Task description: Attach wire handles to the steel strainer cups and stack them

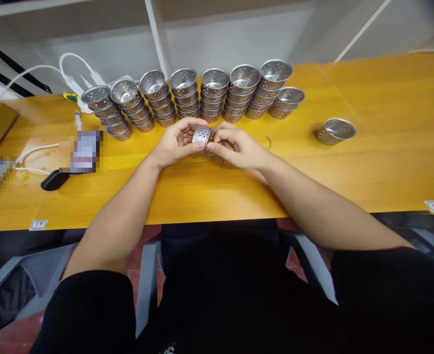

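Note:
A small perforated metal cup (201, 133) lies tipped on its side in my left hand (176, 141), whose thumb and fingers are closed around it. Its open end faces right, toward my right hand (239, 145). The right thumb and curled fingers pinch at the rim; whether they also hold a wire is hidden. Just under the right hand, thin bent metal wires (216, 157) lie bunched on the yellow table (217, 196). A single curved wire (268, 142) rests to the right of that hand.
Behind the hands stand several stacks of perforated cups (214, 91) in a row, with a shorter stack (286, 102) at the right end. One lone cup (335, 132) is farther right. A phone (86, 151), a black case (55, 180) and white cables (36, 148) lie left.

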Action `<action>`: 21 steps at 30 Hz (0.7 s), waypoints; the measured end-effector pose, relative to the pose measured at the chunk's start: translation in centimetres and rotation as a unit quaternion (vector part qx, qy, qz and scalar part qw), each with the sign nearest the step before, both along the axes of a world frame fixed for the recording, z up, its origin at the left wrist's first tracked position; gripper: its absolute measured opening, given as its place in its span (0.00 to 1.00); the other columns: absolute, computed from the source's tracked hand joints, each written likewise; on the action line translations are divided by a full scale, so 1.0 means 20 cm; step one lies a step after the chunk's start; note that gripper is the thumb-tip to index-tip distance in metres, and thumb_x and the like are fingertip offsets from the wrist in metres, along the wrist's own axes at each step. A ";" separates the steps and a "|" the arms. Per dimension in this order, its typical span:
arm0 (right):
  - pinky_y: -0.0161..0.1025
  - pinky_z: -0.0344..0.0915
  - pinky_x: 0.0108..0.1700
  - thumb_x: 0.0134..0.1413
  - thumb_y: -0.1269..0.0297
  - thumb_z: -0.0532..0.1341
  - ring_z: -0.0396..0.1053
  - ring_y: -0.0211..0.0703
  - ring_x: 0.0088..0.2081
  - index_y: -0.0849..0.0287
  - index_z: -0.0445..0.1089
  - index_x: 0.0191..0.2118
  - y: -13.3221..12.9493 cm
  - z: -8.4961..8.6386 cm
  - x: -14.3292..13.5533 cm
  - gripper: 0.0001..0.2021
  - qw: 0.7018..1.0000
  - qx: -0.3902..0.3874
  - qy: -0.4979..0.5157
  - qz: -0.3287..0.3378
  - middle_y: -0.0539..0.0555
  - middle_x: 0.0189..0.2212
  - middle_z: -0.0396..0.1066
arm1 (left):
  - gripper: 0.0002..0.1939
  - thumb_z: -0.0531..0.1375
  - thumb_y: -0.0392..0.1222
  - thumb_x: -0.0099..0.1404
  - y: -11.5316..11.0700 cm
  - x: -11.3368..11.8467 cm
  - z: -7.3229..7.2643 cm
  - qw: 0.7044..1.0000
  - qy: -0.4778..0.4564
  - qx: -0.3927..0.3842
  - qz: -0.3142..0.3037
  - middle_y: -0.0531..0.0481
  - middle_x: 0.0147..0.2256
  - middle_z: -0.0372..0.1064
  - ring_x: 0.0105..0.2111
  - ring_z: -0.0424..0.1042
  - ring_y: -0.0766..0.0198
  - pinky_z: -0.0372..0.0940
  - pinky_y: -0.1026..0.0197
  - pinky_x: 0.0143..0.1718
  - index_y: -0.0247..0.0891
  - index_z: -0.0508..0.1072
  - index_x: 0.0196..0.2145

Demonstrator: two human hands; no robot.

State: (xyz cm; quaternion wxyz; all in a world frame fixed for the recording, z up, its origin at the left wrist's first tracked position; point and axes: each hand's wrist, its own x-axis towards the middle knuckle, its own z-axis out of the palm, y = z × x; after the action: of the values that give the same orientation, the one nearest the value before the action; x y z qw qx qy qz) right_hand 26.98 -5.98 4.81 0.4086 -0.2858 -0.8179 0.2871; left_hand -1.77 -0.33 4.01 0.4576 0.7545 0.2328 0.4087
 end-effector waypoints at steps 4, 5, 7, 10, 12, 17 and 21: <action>0.57 0.79 0.61 0.83 0.23 0.72 0.79 0.57 0.54 0.49 0.78 0.44 -0.01 0.01 0.01 0.31 0.997 -0.027 0.029 0.059 0.58 0.52 0.78 | 0.50 0.84 0.85 0.65 0.05 -0.03 0.00 0.999 -0.001 0.012 0.035 0.42 0.61 0.89 0.62 0.92 0.46 0.86 0.43 0.68 0.48 0.85 0.68; 0.58 0.79 0.63 0.84 0.24 0.72 0.79 0.58 0.55 0.49 0.78 0.44 -0.01 0.02 0.02 0.31 0.997 -0.031 0.035 0.066 0.59 0.53 0.79 | 0.50 0.82 0.87 0.67 0.06 -0.04 -0.02 0.999 -0.006 0.013 0.053 0.41 0.62 0.88 0.64 0.91 0.45 0.86 0.42 0.70 0.48 0.84 0.68; 0.61 0.79 0.66 0.85 0.25 0.70 0.79 0.60 0.56 0.49 0.78 0.44 0.00 0.01 0.04 0.31 0.998 -0.022 0.025 0.047 0.59 0.53 0.79 | 0.50 0.80 0.88 0.69 0.10 -0.04 -0.07 0.996 -0.018 0.008 0.090 0.40 0.65 0.88 0.68 0.90 0.44 0.84 0.40 0.73 0.47 0.82 0.68; 0.66 0.79 0.68 0.81 0.28 0.74 0.77 0.64 0.55 0.49 0.78 0.45 0.04 -0.02 0.10 0.28 0.998 0.004 -0.051 -0.034 0.60 0.50 0.77 | 0.54 0.81 0.90 0.65 0.14 -0.03 -0.15 0.992 -0.027 -0.009 0.124 0.39 0.65 0.86 0.68 0.89 0.44 0.83 0.40 0.76 0.47 0.79 0.68; 0.68 0.80 0.69 0.79 0.34 0.77 0.77 0.65 0.56 0.51 0.79 0.46 0.07 -0.05 0.13 0.24 0.992 0.001 -0.104 -0.071 0.62 0.51 0.76 | 0.59 0.84 0.90 0.59 0.15 -0.03 -0.18 0.991 -0.027 -0.014 0.127 0.39 0.65 0.85 0.67 0.89 0.44 0.82 0.40 0.76 0.47 0.77 0.69; 0.78 0.76 0.81 0.76 0.33 0.78 0.79 0.77 0.69 0.53 0.86 0.61 0.07 -0.07 0.15 0.28 0.990 0.002 -0.114 -0.087 0.69 0.63 0.79 | 0.61 0.89 0.84 0.56 0.14 -0.03 -0.17 0.996 -0.029 -0.008 0.090 0.38 0.69 0.81 0.71 0.86 0.41 0.82 0.39 0.78 0.48 0.75 0.71; 0.76 0.73 0.87 0.72 0.21 0.78 0.77 0.76 0.79 0.47 0.77 0.80 0.03 -0.05 0.07 0.47 0.998 -0.046 0.016 -0.037 0.67 0.78 0.78 | 0.60 0.87 0.84 0.62 0.10 -0.02 -0.16 0.998 -0.016 0.010 0.057 0.37 0.71 0.80 0.74 0.85 0.39 0.82 0.37 0.79 0.50 0.73 0.77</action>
State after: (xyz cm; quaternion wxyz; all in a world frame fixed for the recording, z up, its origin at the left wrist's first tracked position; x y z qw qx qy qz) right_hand 28.31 -5.28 3.83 0.4184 -0.3298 -0.7862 0.3130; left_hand -2.10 1.68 0.87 0.4294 0.7379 0.2639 0.4488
